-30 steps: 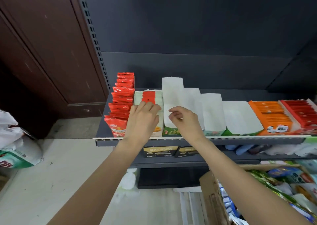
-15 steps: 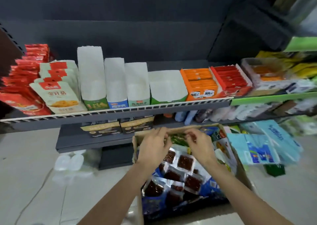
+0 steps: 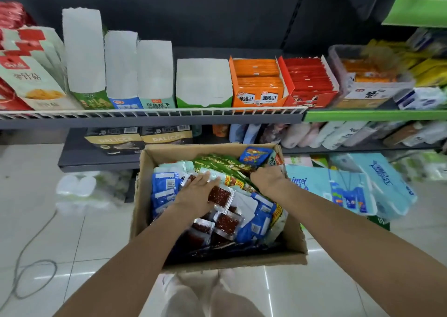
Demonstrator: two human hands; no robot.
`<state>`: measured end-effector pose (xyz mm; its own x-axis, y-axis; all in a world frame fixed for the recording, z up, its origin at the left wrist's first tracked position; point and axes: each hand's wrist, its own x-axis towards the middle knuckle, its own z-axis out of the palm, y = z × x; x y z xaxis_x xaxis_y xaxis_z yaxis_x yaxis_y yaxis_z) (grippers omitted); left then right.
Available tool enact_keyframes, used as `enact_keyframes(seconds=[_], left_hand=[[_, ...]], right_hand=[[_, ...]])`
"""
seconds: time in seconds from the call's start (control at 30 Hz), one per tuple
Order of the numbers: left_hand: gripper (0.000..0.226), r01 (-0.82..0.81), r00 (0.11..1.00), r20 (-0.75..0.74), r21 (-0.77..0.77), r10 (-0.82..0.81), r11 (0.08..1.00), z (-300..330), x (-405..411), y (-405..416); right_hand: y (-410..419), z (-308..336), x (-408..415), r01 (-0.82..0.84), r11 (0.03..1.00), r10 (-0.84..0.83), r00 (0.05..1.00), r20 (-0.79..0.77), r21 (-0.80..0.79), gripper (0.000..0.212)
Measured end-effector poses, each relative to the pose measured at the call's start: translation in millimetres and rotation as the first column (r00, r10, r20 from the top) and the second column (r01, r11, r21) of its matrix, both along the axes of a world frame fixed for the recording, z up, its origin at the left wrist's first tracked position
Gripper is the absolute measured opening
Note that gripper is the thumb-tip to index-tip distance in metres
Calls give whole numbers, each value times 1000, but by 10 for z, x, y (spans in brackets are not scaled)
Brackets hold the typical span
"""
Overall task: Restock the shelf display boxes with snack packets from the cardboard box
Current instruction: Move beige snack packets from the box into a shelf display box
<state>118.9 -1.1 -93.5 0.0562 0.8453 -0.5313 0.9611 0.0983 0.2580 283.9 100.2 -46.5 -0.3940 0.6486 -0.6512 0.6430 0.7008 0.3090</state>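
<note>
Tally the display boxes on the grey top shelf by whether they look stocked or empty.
Empty-looking white-lined cardboard display boxes: 4
Stocked orange cardboard display box: 1
Stocked red cardboard display box: 1
Total: 6

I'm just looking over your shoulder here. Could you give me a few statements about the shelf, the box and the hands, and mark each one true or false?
1. Both hands are inside the cardboard box. True.
2. The orange display box is empty. False: it is full of orange packets.
3. The left hand rests on the packets in the box. True.
4. The green-fronted display box is packed full. False: it looks empty.
5. The right hand holds a red packet above the shelf. False: it is down among the green packets.
</note>
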Motion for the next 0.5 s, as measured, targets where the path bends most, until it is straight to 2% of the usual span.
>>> enact_keyframes(seconds=[0.17, 0.3, 0.37, 0.43, 0.5], left_hand=[[80, -32, 999, 19, -30, 32, 999, -55, -12, 20], [79, -47, 997, 54, -36, 49, 998, -112, -39, 66], [78, -46, 997, 58, -38, 48, 998, -121, -37, 61], [74, -73, 993, 92, -41, 77, 996, -98, -27, 57], [62, -176, 969, 177, -7, 175, 984, -25, 2, 80]], right_hand=[[105, 107, -18, 14, 999, -17, 998, -63, -48, 30], [266, 307, 76, 136, 987, -153, 958, -241, -87, 17], [326, 436, 162, 210, 971, -238, 904, -354, -115, 10], [346, 548, 245, 305, 940, -342, 818, -462, -156, 14], [300, 651, 309, 363, 910, -410, 721, -559, -201, 14]])
